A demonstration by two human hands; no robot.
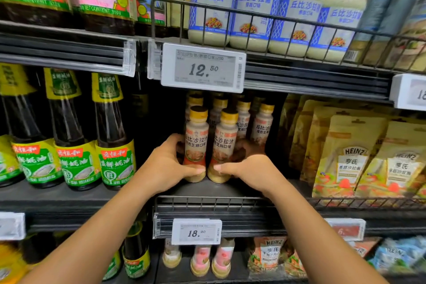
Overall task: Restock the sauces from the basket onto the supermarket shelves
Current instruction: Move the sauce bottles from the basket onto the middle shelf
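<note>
Two small dressing bottles with yellow caps stand side by side at the front of the middle shelf (207, 189). My left hand (168, 163) wraps the left bottle (196, 138), thumb across its lower front. My right hand (249, 173) wraps the right bottle (224, 143) the same way. Several more of the same bottles (262, 124) stand in rows behind them. The basket is out of view.
Dark oyster sauce bottles (115, 145) stand to the left, Heinz pouches (350, 159) behind a wire rail to the right. Salad dressing jars (253, 14) fill the shelf above, with a 12.50 price tag (202, 68). An 18.90 tag (197, 232) hangs below; more bottles sit on the lower shelf.
</note>
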